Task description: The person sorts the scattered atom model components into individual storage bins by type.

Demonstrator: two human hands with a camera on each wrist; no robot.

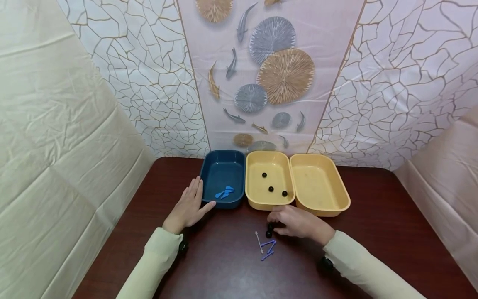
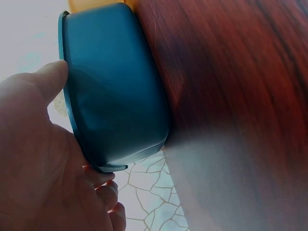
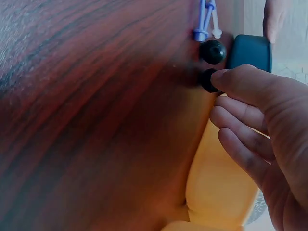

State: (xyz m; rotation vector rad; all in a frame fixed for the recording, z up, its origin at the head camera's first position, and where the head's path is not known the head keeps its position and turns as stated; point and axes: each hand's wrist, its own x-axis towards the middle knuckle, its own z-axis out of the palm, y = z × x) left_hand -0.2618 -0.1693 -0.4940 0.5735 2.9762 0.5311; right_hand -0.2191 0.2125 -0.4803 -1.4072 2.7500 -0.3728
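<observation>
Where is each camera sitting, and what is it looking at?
Head: on the person's head, looking forward and down at the table, three tubs, both hands and sleeves.
Left wrist: on the left wrist, looking along the left hand resting against the blue tub.
Right wrist: on the right wrist, looking past the right hand, whose fingertips pinch a black ball; a second ball and the sticks lie beyond.
Shared: the blue tub shows in all three views.

I can read no text, label, brand, number or sign in any view. The blue tub point(image 1: 223, 176), the two yellow tubs point(image 1: 270, 178) and the desk point(image 1: 373, 232) are all unmarked, and the wall covering point(image 1: 269, 74) at 12 o'clock carries only patterns.
</observation>
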